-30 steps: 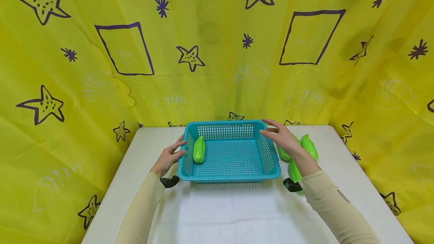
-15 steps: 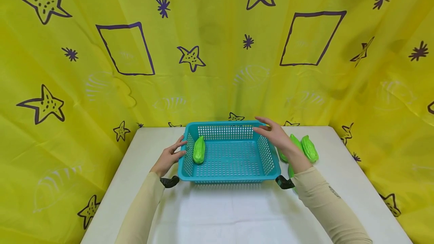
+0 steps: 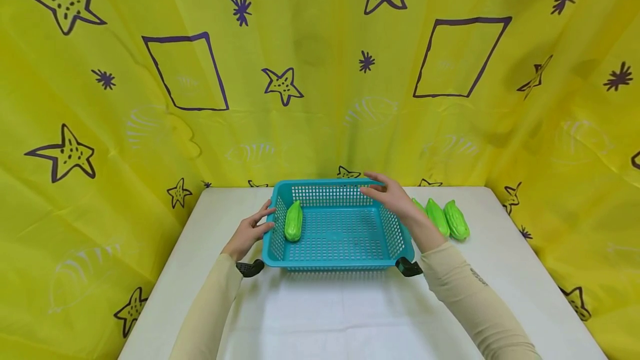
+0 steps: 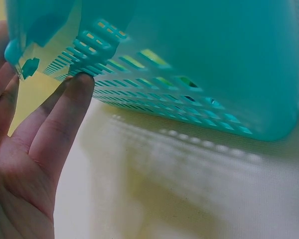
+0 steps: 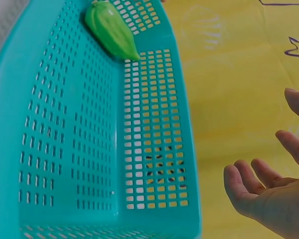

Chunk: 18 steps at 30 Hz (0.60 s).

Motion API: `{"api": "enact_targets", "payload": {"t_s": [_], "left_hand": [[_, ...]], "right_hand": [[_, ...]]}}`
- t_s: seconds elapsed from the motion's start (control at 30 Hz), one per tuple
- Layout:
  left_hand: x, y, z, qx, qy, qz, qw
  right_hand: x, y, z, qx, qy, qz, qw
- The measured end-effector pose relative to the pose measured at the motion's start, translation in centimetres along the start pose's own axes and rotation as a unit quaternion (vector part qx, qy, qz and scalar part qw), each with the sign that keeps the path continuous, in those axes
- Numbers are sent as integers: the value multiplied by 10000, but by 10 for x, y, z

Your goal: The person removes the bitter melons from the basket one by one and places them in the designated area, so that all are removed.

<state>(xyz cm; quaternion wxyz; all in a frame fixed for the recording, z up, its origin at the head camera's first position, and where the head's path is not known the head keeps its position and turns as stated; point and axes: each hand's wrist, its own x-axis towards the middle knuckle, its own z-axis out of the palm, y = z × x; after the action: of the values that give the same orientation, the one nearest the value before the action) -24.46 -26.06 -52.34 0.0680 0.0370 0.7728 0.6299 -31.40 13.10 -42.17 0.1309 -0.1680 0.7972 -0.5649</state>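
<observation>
A turquoise plastic basket (image 3: 340, 263) with slotted walls stands on the white table. Inside, along its left wall, lies one bright green ridged bitter melon (image 3: 293, 221). My left hand (image 3: 246, 235) rests its fingertips against the basket's left side; the left wrist view shows a fingertip (image 4: 83, 82) touching the slotted wall. With fingers spread and nothing held, my right hand (image 3: 392, 198) hovers over the basket's back right part. In the right wrist view this hand (image 5: 276, 194) appears beyond the rim, palm side showing.
Right of the basket lie more bitter melons (image 3: 457, 220), partly hidden by my right forearm. A yellow curtain (image 3: 320, 138) with starfish drawings hangs behind and at both sides of the table (image 3: 310, 315). Black wrist camera mounts (image 3: 409, 267) sit close to the basket's front corners.
My right hand has moved left, from the basket's right rim to over its back right part, uncovering melons on the right. The left hand, basket and melon inside have stayed put.
</observation>
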Motion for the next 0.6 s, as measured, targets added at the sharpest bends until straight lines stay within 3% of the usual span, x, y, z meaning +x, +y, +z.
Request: {"api": "enact_targets", "payload": {"t_s": [0.27, 0.6], "left_hand": [[0, 1, 1, 17, 38, 10, 10000], [-1, 1, 1, 66, 68, -28, 10000]], "right_hand": [[13, -3, 12, -128, -150, 60, 9998], [39, -7, 32, 149, -331, 271, 9990]]}}
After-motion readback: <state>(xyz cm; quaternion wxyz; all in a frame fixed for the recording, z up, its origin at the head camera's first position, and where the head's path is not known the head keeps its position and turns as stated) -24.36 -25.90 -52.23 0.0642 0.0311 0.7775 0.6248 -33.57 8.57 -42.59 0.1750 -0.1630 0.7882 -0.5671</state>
